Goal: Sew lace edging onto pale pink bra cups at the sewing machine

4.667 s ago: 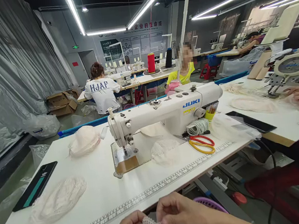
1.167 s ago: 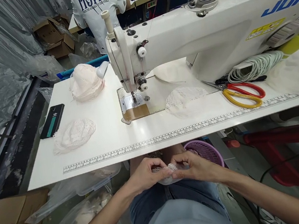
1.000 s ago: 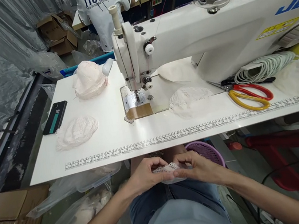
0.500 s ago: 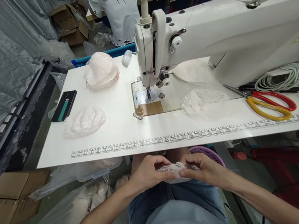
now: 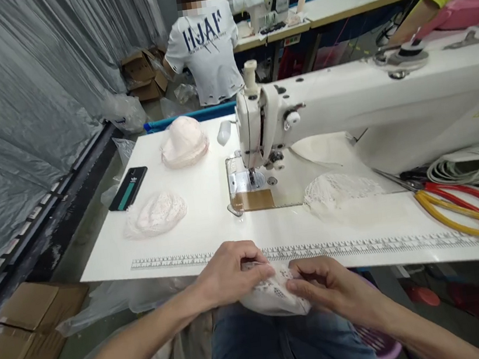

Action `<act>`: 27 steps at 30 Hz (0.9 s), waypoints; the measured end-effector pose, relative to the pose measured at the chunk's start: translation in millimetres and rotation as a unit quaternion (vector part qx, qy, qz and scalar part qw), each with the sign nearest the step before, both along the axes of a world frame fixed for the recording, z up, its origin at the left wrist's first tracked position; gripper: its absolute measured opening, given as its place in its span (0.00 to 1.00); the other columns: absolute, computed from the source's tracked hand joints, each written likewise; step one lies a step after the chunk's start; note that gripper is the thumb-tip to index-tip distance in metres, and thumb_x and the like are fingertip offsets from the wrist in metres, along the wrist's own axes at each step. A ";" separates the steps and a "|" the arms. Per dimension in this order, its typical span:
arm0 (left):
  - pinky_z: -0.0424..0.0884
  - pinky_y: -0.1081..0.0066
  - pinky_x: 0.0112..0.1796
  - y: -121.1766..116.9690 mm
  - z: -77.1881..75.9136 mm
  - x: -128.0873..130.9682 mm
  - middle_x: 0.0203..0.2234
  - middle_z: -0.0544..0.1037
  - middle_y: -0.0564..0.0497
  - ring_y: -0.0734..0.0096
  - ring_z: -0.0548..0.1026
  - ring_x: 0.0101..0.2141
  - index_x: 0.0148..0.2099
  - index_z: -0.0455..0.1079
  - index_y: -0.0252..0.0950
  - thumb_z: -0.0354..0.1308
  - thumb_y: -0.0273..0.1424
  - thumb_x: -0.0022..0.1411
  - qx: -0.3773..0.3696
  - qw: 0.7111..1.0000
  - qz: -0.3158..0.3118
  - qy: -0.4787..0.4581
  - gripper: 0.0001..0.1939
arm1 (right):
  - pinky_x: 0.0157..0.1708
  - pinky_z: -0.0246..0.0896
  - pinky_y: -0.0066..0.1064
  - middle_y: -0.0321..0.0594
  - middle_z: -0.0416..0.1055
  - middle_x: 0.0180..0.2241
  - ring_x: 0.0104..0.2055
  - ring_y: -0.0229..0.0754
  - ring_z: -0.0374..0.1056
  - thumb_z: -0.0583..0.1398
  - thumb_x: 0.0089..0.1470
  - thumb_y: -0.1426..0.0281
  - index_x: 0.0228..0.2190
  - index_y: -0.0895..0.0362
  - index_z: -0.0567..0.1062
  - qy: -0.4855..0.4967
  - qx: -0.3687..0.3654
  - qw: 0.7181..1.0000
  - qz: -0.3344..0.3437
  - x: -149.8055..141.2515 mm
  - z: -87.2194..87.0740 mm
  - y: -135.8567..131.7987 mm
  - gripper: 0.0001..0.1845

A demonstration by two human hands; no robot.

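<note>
Between my hands, over my lap at the table's front edge, is a piece of white lace fabric (image 5: 275, 295). My left hand (image 5: 233, 274) pinches its left side between thumb and fingers. On its right side, my right hand (image 5: 328, 285) grips the edge, fingers curled. Beyond them stands a white sewing machine (image 5: 371, 103), with no fabric under its needle. A lace piece (image 5: 338, 190) lies flat by the machine bed. To the left rest a flattened lace pile (image 5: 156, 214) and a domed stack of pale pink cups (image 5: 184, 141).
Scissors (image 5: 459, 206) with red and yellow handles lie at right beside a coil of pale cord (image 5: 476, 165). A black phone (image 5: 128, 188) is at the table's left edge. A purple basket (image 5: 382, 346) stands below. Co-workers (image 5: 207, 48) sit beyond the machine.
Both hands have risen with the lace fabric from my lap to the table's front edge. More of the fabric now shows. The camera view has tilted up and shifted.
</note>
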State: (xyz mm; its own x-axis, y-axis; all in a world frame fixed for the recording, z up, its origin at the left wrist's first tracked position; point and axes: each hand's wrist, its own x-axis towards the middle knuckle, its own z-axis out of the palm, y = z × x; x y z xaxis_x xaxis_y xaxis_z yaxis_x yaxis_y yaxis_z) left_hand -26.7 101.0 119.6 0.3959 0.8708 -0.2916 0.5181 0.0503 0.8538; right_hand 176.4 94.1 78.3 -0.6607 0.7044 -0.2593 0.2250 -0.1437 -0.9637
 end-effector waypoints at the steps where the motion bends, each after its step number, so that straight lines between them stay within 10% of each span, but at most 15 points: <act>1: 0.62 0.77 0.28 15.7 5.8 -2.4 0.25 0.74 0.53 0.75 0.69 0.27 0.29 0.72 0.33 0.56 0.33 0.55 0.015 0.999 -0.019 0.023 0.09 | 0.21 0.46 0.25 0.30 0.54 0.19 0.22 0.33 0.50 0.53 0.56 0.54 0.20 0.57 0.62 -0.005 0.028 1.000 -0.003 -3.2 1.8 8.9 0.22; 8: 0.56 0.77 0.21 133.8 -9.5 -2.9 0.20 0.72 0.52 0.76 0.66 0.22 0.24 0.70 0.32 0.57 0.33 0.52 0.037 0.980 -0.088 0.173 0.10 | 0.20 0.52 0.27 0.37 0.67 0.21 0.20 0.37 0.61 0.47 0.60 0.67 0.27 0.58 0.67 -0.210 0.352 0.909 -0.071 -4.6 -15.9 81.3 0.14; 15: 0.59 0.75 0.23 154.9 -31.6 10.7 0.23 0.74 0.52 0.73 0.68 0.25 0.27 0.72 0.34 0.57 0.33 0.51 0.072 0.972 -0.099 0.199 0.07 | 0.21 0.60 0.25 0.48 0.70 0.43 0.33 0.41 0.69 0.47 0.58 0.81 0.47 0.57 0.66 -0.181 0.655 0.734 0.011 9.1 -30.0 116.5 0.18; 27: 0.63 0.70 0.32 165.2 -34.7 9.5 0.25 0.74 0.53 0.66 0.71 0.31 0.25 0.69 0.36 0.60 0.32 0.53 0.168 0.958 -0.099 0.209 0.07 | 0.30 0.62 0.34 0.49 0.70 0.48 0.39 0.44 0.67 0.47 0.58 0.82 0.46 0.62 0.71 -0.191 0.713 0.668 0.092 10.0 -36.0 132.1 0.19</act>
